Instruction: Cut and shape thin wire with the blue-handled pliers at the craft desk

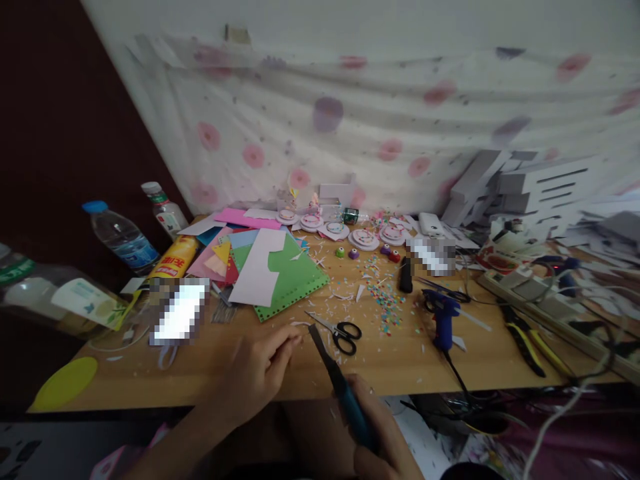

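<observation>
My right hand (375, 420) is wrapped round the teal handle of a knife (345, 393). Its dark blade points up and away over the table's front part. To the left, my left hand (263, 367) is closed in a pinch, slightly blurred; what its fingertips hold, if anything, I cannot make out. Just beyond the blade lie scissors (345, 331) with black handles, among white paper scraps. A white paper piece with a notch (257, 270) rests on a green sheet with punched edges (295, 273), beyond my left hand.
A blue glue gun (444, 319), yellow-black pliers (535, 343) and a power strip (555, 320) with cables occupy the right. Bottles (120, 233) stand at the left. Small decorated paper discs (363, 239) line the back; confetti (387, 307) is scattered mid-table.
</observation>
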A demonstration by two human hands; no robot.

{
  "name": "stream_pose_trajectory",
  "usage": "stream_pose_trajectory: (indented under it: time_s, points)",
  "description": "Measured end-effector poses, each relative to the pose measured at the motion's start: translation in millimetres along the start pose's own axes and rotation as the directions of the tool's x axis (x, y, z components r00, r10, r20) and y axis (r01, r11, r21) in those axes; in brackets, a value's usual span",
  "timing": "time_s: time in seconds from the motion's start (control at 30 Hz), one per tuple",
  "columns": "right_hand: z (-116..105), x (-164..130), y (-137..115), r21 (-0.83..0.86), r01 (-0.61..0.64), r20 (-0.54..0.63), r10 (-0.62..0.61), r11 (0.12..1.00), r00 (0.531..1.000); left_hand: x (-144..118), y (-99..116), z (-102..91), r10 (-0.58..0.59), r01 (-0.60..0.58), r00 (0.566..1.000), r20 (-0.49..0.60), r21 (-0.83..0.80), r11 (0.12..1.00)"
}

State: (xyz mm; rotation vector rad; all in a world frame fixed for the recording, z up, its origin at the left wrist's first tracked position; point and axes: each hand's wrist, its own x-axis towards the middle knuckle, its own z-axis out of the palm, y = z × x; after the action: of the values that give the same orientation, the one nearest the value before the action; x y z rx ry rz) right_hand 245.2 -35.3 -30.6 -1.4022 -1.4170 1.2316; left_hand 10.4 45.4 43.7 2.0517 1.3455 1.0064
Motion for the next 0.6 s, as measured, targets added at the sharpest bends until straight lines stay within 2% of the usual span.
stream_pose_trajectory:
  time_s: [0.1,0.17,0.23,0.3,0.33,0.37,0.4,0.43,0.47,0.53,0.57,0.6]
  points:
    - [-13.5,4.5,-10.4,-0.053,0.069,0.112,-0.062,0.996,0.992,0.4,7.3,-8.3,-0.183,0.214,0.971,0.156,-0.212,0.954]
    - [-20.8,6.4,-22.4,-0.086,0.129,0.166,-0.113,0.988,0.980,0.1,8.9,-10.9,-0.255,0.350,0.928,0.273,-0.396,0.849]
    - [-24.1,7.7,-35.8,-0.101,0.189,0.176,-0.170,0.977,0.970,-1.3,7.2,-10.7,-0.317,0.535,0.839,0.443,-0.561,0.632]
    - [-23.1,9.4,-48.5,-0.090,0.222,0.144,-0.208,0.971,0.967,-2.7,3.2,-8.8,-0.296,0.702,0.710,0.639,-0.608,0.372]
    - [-21.4,10.7,-53.9,-0.079,0.216,0.118,-0.207,0.973,0.971,-3.1,0.7,-7.9,-0.262,0.749,0.661,0.703,-0.598,0.284]
    - [-19.3,12.4,-58.3,-0.069,0.194,0.086,-0.188,0.979,0.978,-3.2,-1.7,-7.2,-0.230,0.773,0.633,0.740,-0.586,0.243]
    - [-17.0,14.4,-61.6,-0.064,0.163,0.059,-0.159,0.985,0.985,-3.0,-3.8,-6.9,-0.217,0.775,0.628,0.747,-0.578,0.256]
    - [-14.6,16.7,-63.5,-0.064,0.133,0.047,-0.130,0.989,0.990,-2.8,-5.5,-6.9,-0.226,0.751,0.652,0.724,-0.575,0.324]
    - [-12.1,19.1,-64.0,-0.069,0.111,0.043,-0.108,0.991,0.993,-2.8,-6.5,-7.1,-0.258,0.694,0.705,0.661,-0.567,0.444]
    - [-6.4,23.3,-61.6,-0.072,0.088,0.042,-0.086,0.993,0.995,-3.9,-6.5,-6.4,-0.288,0.476,0.855,0.432,-0.431,0.767]
    - [-2.8,24.8,-59.1,-0.056,0.074,0.036,-0.072,0.996,0.997,-5.1,-5.8,-5.0,-0.238,0.316,0.933,0.271,-0.294,0.902]
    - [1.5,25.8,-56.2,-0.028,0.050,0.026,-0.049,0.998,0.998,-6.6,-4.8,-2.6,-0.133,0.146,0.986,0.105,-0.127,0.981]
